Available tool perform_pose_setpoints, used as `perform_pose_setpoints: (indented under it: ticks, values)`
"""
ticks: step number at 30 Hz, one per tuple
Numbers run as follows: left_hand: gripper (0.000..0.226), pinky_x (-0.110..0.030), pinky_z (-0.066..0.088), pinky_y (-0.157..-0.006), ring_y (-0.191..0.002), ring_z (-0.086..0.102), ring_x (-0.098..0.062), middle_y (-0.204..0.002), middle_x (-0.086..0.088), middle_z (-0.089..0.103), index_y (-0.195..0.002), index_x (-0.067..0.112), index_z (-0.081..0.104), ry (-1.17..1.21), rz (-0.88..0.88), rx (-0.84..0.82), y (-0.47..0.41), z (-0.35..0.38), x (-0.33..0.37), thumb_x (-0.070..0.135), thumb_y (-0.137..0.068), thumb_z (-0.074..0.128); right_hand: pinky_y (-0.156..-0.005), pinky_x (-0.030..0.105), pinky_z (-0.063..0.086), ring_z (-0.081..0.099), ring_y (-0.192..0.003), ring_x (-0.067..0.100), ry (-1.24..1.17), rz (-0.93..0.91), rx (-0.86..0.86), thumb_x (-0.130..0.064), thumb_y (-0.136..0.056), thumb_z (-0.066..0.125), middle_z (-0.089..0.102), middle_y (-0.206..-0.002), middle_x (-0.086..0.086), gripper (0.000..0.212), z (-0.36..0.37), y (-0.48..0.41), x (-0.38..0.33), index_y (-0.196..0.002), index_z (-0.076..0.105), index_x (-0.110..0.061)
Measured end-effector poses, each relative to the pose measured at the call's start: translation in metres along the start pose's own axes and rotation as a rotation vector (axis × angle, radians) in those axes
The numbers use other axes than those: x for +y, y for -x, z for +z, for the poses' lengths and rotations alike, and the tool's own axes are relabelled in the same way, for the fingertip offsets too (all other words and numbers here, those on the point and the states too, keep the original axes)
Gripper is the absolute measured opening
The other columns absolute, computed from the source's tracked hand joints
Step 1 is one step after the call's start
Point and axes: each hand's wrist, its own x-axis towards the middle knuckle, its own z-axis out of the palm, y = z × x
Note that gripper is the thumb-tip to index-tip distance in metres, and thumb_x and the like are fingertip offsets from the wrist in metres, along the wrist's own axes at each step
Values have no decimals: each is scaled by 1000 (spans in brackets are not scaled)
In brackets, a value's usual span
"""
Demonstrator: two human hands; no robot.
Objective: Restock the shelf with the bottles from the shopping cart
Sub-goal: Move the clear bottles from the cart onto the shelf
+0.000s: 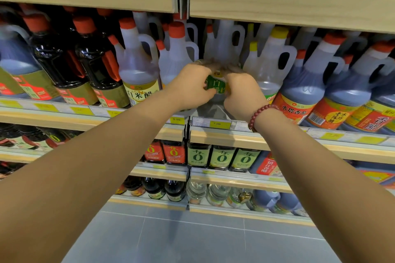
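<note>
A clear plastic bottle with a green label [216, 85] stands at the front of the middle shelf [222, 137], between jugs of vinegar. My left hand [189, 87] grips its left side with curled fingers. Its right side is gripped by my right hand [242, 92], which wears a red bead bracelet at the wrist. The hands hide most of the bottle's body, and its upper part is blurred. The shopping cart is out of view.
Handled vinegar jugs [139, 68] and dark soy bottles [53, 64] crowd the same shelf on both sides. The shelf above [288, 4] hangs low over the jug tops. Lower shelves hold smaller bottles [222, 157]. Grey floor tiles [192, 237] lie below.
</note>
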Motion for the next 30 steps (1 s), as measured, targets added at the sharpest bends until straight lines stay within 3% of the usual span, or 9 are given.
perform_pose_setpoints:
  ticks: [2, 4, 7, 10, 13, 18, 22, 26, 30]
  values:
    - [32, -11, 47, -68, -73, 52, -14, -93, -9, 56, -113, -4, 59, 125, -8, 77, 17, -7, -2, 12, -85, 64, -93, 31, 41, 48, -117, 29, -112, -73, 66, -1, -84, 54, 50, -127, 14, 47, 6, 10, 3, -130, 47, -8]
    - [39, -7, 43, -68, -71, 49, -6, -104, -4, 53, -124, 4, 57, 194, 2, 132, 37, -14, -3, 11, -86, 63, -101, 33, 43, 48, -121, 24, -267, -121, 127, -5, -85, 58, 49, -131, 9, 50, 9, 22, -1, -134, 46, -12]
    - [45, -18, 47, -83, -99, 54, -10, -112, -1, 53, -131, 11, 53, 242, -19, 173, 69, -24, -9, 13, -87, 64, -100, 38, 47, 50, -120, 19, -426, -176, 181, -10, -86, 61, 53, -130, 5, 45, 7, 37, -18, -130, 51, -13]
    - [41, -25, 47, -90, -105, 55, -15, -116, -4, 59, -126, 11, 58, 179, -27, 262, 97, -41, -16, 16, -86, 65, -99, 39, 47, 51, -120, 19, -504, -244, 195, -12, -86, 61, 55, -129, 5, 38, 3, 49, -46, -124, 55, -11]
    - [41, -16, 37, -98, -119, 50, -16, -123, -1, 59, -126, 16, 58, 89, -62, 292, 125, -70, -25, 20, -86, 66, -101, 36, 45, 49, -122, 15, -561, -332, 184, -14, -88, 61, 54, -131, 2, 37, 0, 53, -82, -124, 55, -14]
    - [42, -11, 36, -91, -110, 49, -9, -121, 3, 58, -127, 18, 58, 25, -162, 420, 199, -128, -52, 20, -85, 67, -99, 18, 38, 42, -115, -4, -651, -485, 118, -24, -89, 59, 49, -121, -19, 37, 3, 63, -159, -126, 52, -26]
    - [42, -21, 35, -102, -121, 45, -8, -126, 7, 57, -128, 22, 57, -65, -291, 471, 276, -173, -86, 23, -87, 66, -98, 22, 39, 48, -115, 2, -656, -679, 77, -23, -88, 60, 53, -120, -16, 38, 19, 70, -232, -126, 53, -25]
    - [43, -28, 39, -102, -122, 47, -11, -128, 7, 56, -129, 25, 56, -151, -418, 495, 356, -213, -126, 28, -87, 65, -100, 20, 35, 46, -121, 7, -644, -792, -12, -21, -88, 61, 50, -123, -18, 40, 44, 78, -311, -127, 53, -24]
    - [42, -29, 38, -101, -120, 50, -14, -126, 3, 59, -125, 22, 59, -196, -550, 588, 431, -242, -161, 34, -85, 63, -99, 17, 38, 46, -121, 8, -660, -876, -124, -24, -88, 61, 55, -129, -6, 41, 77, 90, -400, -127, 53, -22]
